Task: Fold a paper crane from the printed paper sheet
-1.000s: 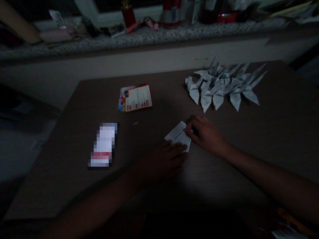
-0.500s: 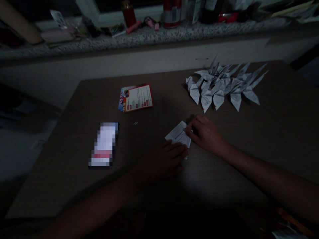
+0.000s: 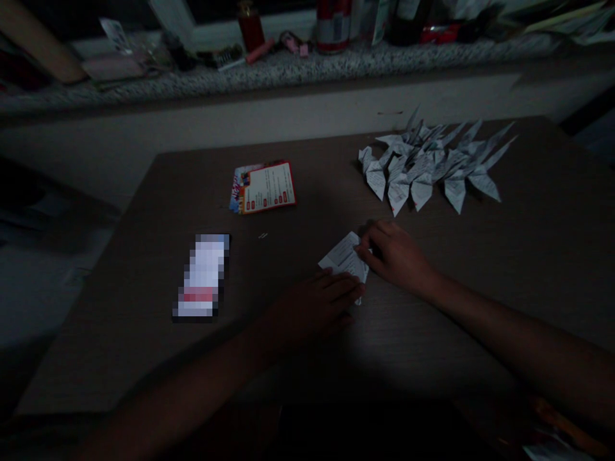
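Note:
A small folded sheet of printed paper lies on the brown wooden table, with one corner pointing away from me. My left hand rests flat across its near side, fingers stretched out to the right and covering part of it. At the paper's right corner, my right hand is closed, thumb and forefinger pinching the edge. What lies beneath my left palm is hidden. Beyond my right hand stands a cluster of origami cranes folded from similar printed paper.
A phone with a lit, blurred screen lies at the left. Behind it is a stack of printed cards. Bottles, a can and small items crowd the speckled stone sill along the back. The light is dim.
Almost nothing differs. Both hands keep their places on the paper, and the view has shifted very slightly.

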Demonstrator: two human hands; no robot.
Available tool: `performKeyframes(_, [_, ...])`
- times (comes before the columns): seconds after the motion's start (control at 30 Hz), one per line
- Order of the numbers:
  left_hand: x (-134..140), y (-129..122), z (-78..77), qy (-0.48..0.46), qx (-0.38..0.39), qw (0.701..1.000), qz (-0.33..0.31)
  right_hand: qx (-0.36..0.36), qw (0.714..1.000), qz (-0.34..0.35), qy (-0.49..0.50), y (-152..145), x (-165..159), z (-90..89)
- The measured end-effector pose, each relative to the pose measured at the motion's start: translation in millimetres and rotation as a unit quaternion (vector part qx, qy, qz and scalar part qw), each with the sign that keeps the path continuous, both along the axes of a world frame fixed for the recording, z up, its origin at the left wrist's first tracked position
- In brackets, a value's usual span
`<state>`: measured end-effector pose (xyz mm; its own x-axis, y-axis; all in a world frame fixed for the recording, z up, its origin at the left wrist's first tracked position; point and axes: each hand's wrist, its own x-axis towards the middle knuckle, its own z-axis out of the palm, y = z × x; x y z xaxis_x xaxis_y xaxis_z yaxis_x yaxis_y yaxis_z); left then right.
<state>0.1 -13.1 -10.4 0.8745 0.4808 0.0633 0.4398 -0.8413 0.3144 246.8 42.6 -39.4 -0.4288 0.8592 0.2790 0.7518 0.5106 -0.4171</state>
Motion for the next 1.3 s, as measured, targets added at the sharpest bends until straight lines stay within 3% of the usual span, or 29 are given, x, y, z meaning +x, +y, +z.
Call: performKeyframes(1.3, [-16.5, 17.6, -7.6, -0.047, -0.043, 0.995, -0.075, 0.021, 0.999, -0.011, -0.038, 0.0, -1.6, -1.0])
